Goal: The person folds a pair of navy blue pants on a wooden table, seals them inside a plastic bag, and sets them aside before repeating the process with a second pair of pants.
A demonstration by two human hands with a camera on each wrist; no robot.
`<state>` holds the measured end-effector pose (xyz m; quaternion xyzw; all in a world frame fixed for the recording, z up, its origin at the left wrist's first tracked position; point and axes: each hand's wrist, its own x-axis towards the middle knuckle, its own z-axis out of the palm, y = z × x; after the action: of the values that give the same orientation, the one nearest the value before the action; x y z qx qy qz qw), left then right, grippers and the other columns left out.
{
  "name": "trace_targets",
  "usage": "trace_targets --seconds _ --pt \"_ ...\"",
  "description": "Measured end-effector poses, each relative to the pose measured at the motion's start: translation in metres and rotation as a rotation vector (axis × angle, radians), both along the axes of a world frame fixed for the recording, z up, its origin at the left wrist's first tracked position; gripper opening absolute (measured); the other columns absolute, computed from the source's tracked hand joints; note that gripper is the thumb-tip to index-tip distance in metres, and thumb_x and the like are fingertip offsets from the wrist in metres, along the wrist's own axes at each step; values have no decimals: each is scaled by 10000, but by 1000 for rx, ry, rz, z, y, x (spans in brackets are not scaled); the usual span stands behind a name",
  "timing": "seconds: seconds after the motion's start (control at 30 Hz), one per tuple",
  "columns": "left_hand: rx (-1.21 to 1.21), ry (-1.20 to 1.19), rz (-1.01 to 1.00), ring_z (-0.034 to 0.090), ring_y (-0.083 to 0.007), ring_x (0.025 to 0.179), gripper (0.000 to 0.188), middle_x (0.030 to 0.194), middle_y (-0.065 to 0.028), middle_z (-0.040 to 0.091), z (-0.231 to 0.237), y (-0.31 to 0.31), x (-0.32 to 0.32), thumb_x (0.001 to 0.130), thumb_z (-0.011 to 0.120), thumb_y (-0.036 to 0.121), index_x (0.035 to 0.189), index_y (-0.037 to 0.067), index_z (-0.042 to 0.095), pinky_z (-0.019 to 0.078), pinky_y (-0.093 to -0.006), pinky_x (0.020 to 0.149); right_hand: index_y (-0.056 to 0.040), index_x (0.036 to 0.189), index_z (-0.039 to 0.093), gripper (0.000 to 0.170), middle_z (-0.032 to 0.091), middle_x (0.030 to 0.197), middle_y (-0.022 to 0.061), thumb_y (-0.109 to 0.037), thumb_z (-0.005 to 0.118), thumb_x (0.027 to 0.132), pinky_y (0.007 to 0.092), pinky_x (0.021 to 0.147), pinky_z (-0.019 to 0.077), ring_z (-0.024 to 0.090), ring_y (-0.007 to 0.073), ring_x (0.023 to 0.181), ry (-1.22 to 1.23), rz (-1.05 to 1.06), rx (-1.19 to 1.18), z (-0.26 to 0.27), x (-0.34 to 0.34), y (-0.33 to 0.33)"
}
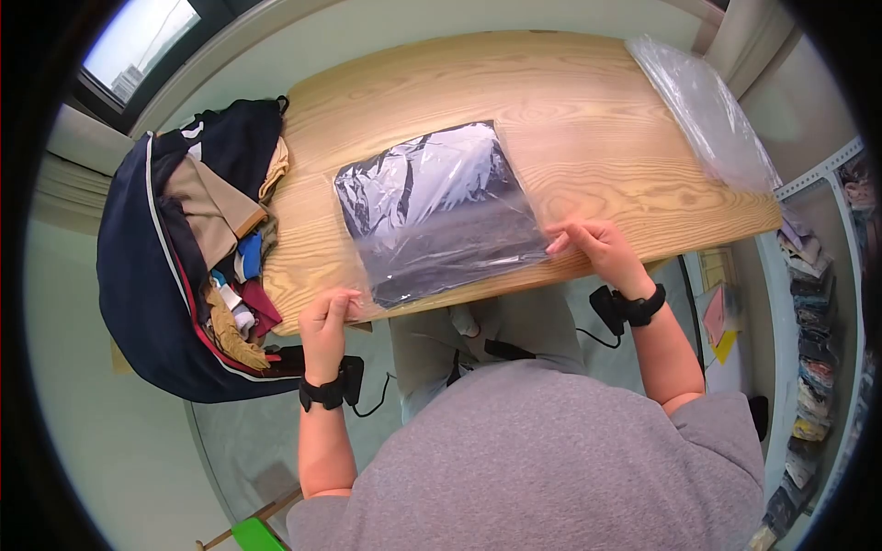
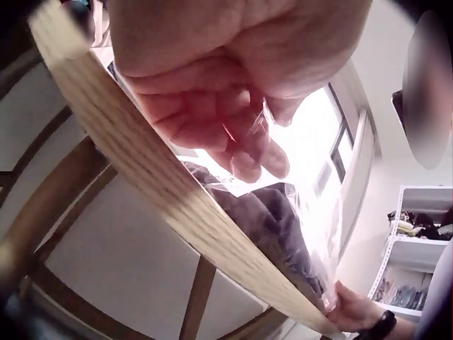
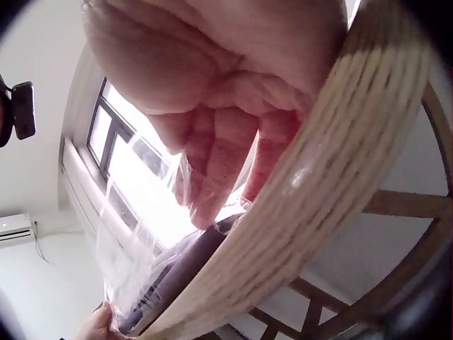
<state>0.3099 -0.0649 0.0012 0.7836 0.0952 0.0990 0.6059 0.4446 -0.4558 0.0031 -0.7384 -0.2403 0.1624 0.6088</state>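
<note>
In the head view a folded dark garment (image 1: 450, 234) lies flat inside a clear plastic bag (image 1: 352, 248) near the table's front edge. My left hand (image 1: 324, 321) pinches the bag's near left corner between thumb and fingers. At the near right corner, my right hand (image 1: 602, 253) pinches the film likewise. The left wrist view shows thin film between the fingers of the left hand (image 2: 212, 99), with the dark cloth (image 2: 269, 219) beyond. Clear film (image 3: 124, 262) rises above the cloth in the right wrist view, caught at the fingertips of the right hand (image 3: 219, 92).
A navy bag (image 1: 138, 266) stuffed with assorted clothes stands open at the table's left end. A stack of clear plastic bags (image 1: 703, 110) lies at the far right of the wooden table (image 1: 386, 83). Shelving (image 1: 781, 386) with packed garments stands on the right.
</note>
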Motion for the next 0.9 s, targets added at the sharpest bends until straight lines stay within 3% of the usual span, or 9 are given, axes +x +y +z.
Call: trace_targets --seconds 0.13,0.2,0.33,0.47,0.53,0.63,0.73,0.8,0.9 --pt "-4 -152 87 575 -141 798 166 858 -57 625 -9 0 -8 917 584 124 901 -21 663 442 -246 710 5 859 702 379 706 855 54 -291 504 990 295 867 456 620 140 926 10 -158 11 3 -8 6" --pt "194 -339 89 558 -130 789 237 864 -61 623 -10 -3 -13 958 547 172 898 -35 645 431 -240 692 3 860 699 363 701 838 49 -287 519 983 290 858 457 616 132 896 -66 -185 13 1 -13 9" --pt "256 -305 61 555 -132 817 245 901 -67 621 -8 -3 -20 970 531 177 891 -33 629 432 -241 709 -1 869 682 316 690 816 39 -270 550 971 280 846 454 606 121 865 -81 -311 129 -6 -20 21" --pt "76 -303 104 529 -123 752 212 818 -45 580 -12 -10 -14 974 514 147 848 -8 583 420 -243 689 -3 838 656 325 674 797 36 -277 547 975 270 794 465 605 107 791 -90 -368 171 -12 -18 29" --pt "-25 -279 98 507 -107 714 231 783 -30 558 -15 -15 -10 993 486 161 834 6 551 407 -234 664 -16 772 621 361 639 741 28 -297 534 982 242 671 470 570 79 660 45 -479 304 -16 -17 33" --pt "-143 -188 86 381 -56 602 266 668 21 432 -13 -31 -2 1028 410 208 813 60 463 316 -206 550 -29 742 602 377 604 699 19 -309 529 984 212 555 437 512 52 556 6 -573 287 -11 -17 39" --pt "-252 -195 97 352 -42 572 287 657 34 413 -22 -35 3 1029 414 224 787 73 445 290 -197 516 -29 744 602 374 592 686 13 -309 530 982 198 516 414 494 44 541 -2 -611 257 -15 -16 40" --pt "-189 -195 95 329 -32 550 309 639 46 388 -14 -41 6 1029 415 234 760 83 425 273 -189 498 -27 736 601 377 584 670 9 -307 533 979 201 512 414 489 45 528 30 -596 240 -11 -12 40" --pt "-154 -103 285 326 -34 546 324 627 47 377 -10 -43 10 1027 414 228 738 83 414 272 -203 494 -22 768 604 354 584 692 20 -302 539 974 218 537 432 513 57 565 107 -522 149 -5 -6 35"
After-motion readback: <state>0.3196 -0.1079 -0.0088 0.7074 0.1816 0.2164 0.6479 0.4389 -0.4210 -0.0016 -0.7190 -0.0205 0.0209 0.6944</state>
